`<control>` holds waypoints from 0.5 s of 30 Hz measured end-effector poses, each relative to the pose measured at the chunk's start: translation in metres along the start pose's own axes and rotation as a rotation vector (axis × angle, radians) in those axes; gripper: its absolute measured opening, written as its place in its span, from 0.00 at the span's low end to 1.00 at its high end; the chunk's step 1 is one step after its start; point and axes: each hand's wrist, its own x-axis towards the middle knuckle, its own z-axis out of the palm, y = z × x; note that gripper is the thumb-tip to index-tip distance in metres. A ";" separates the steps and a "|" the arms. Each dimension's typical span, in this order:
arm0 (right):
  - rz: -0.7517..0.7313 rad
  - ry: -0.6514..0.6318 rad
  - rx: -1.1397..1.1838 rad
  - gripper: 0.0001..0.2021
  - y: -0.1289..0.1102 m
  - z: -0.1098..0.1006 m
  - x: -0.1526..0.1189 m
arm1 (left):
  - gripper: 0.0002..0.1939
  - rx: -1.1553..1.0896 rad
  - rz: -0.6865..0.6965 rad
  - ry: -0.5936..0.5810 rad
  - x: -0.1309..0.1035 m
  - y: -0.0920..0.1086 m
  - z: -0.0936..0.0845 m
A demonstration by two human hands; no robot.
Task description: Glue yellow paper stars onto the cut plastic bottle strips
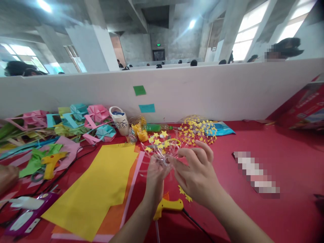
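Note:
In my left hand point(156, 175) is a clear plastic piece point(162, 156) cut into thin curling strips, its fingers closed round the base. Yellow paper stars point(157, 141) sit at the strips' ends. My right hand point(197, 170) reaches in from the right, thumb and forefinger together against the centre of the piece, the other fingers bent. Whether a small part is pinched there is too fine to see. Below my hands lies a yellow glue gun point(168, 205) with a black cord. A few loose yellow stars point(186, 194) rest beside it on the red table point(227, 216).
Behind stands another star-covered piece point(197, 131), near a blue packet point(221, 128) and green bottle point(153, 127). Yellow sheets point(98, 185) lie left. Beyond them are a purple power strip point(30, 216), a second glue gun point(52, 163), paper flowers point(97, 113) and another person's hand point(8, 177).

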 end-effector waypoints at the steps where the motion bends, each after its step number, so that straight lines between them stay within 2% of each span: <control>1: -0.009 -0.007 -0.017 0.10 0.001 -0.002 0.000 | 0.14 0.002 0.006 0.010 0.001 0.000 -0.001; 7: 0.017 0.014 -0.122 0.09 -0.002 -0.003 -0.002 | 0.14 0.050 0.042 0.007 0.006 -0.001 -0.007; 11: 0.003 0.030 -0.102 0.04 -0.006 -0.002 -0.004 | 0.16 0.028 0.069 0.055 0.011 -0.001 -0.008; 15: 0.017 0.046 -0.070 0.04 -0.006 -0.003 -0.003 | 0.13 0.074 0.091 0.111 0.015 0.000 -0.009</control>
